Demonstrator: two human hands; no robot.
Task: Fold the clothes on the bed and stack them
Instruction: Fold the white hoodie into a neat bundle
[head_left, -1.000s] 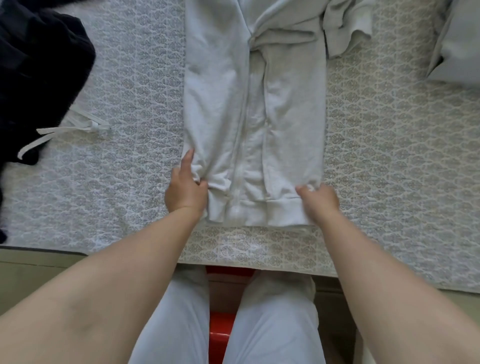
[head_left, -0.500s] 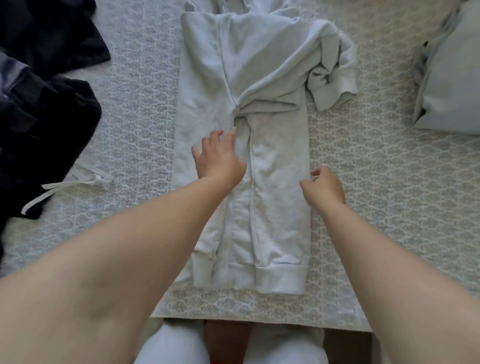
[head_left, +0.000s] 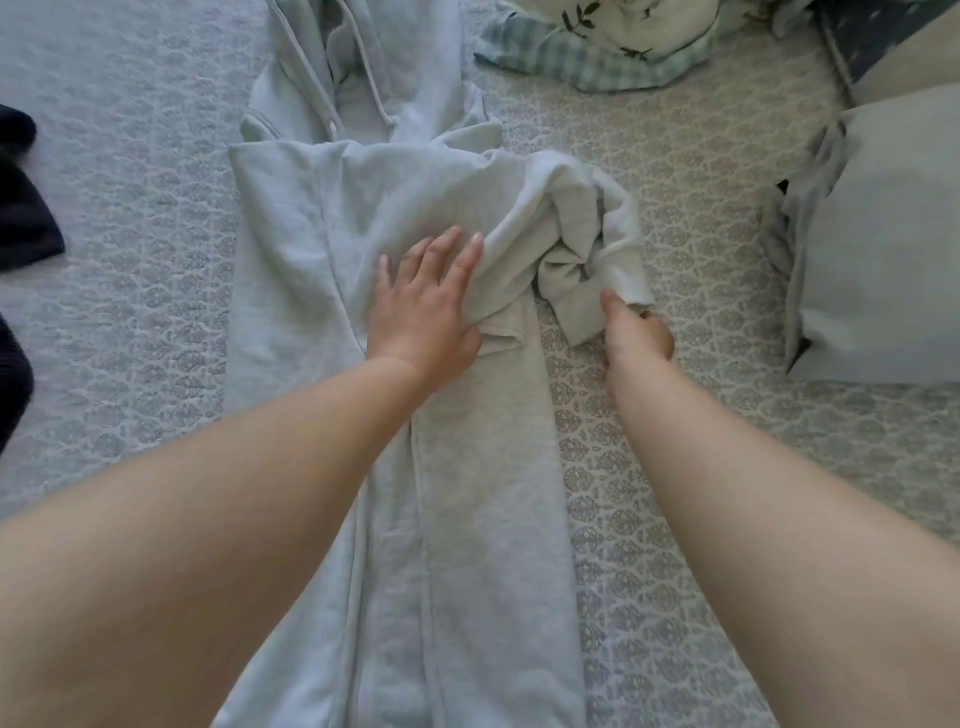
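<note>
A pale grey hooded sweatshirt lies lengthwise on the patterned bedspread, hood and drawstrings at the far end. Its right sleeve is bunched up at the garment's right side. My left hand presses flat on the chest of the sweatshirt, fingers straight, just left of the bunched sleeve. My right hand pinches the sleeve's cuff edge at the bedspread, thumb up against the cloth.
Dark navy clothes lie at the left edge. A folded pale grey garment sits at the right. A green checked cloth with a leaf-print item lies at the far top.
Both hands left the hem and moved up the sweatshirt. My left hand now lies flat on the chest; my right hand has taken the bunched sleeve's cuff.
</note>
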